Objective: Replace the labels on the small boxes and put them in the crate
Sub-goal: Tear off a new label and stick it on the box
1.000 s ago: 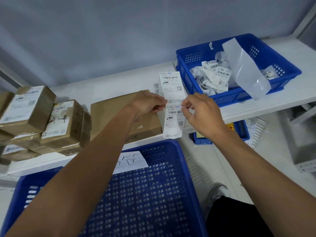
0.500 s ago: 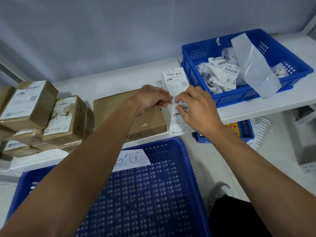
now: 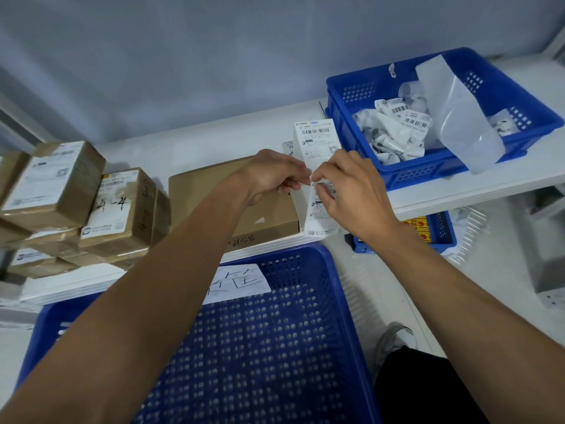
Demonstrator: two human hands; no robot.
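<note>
A white strip of printed barcode labels [image 3: 316,139] stands upright over the shelf's front edge. My left hand [image 3: 272,175] pinches its left edge at mid-height. My right hand [image 3: 351,191] pinches the strip from the right, fingertips close to the left ones, and covers its middle. A flat brown box [image 3: 214,185] lies on the shelf under my left wrist. A stack of small taped brown boxes [image 3: 119,206] with white labels sits at the left. The big blue crate [image 3: 275,347] stands below the shelf with only a handwritten paper note [image 3: 244,280] in it.
A second blue crate [image 3: 351,102] at the back right of the white shelf [image 3: 189,145] holds crumpled used labels and a long backing strip [image 3: 458,123]. A small blue bin [image 3: 440,228] with yellow items sits on the floor under the shelf. My shoe [image 3: 394,338] is at lower right.
My two hands have come together on the label strip; the right hand moved left over its middle. The view has shifted slightly.
</note>
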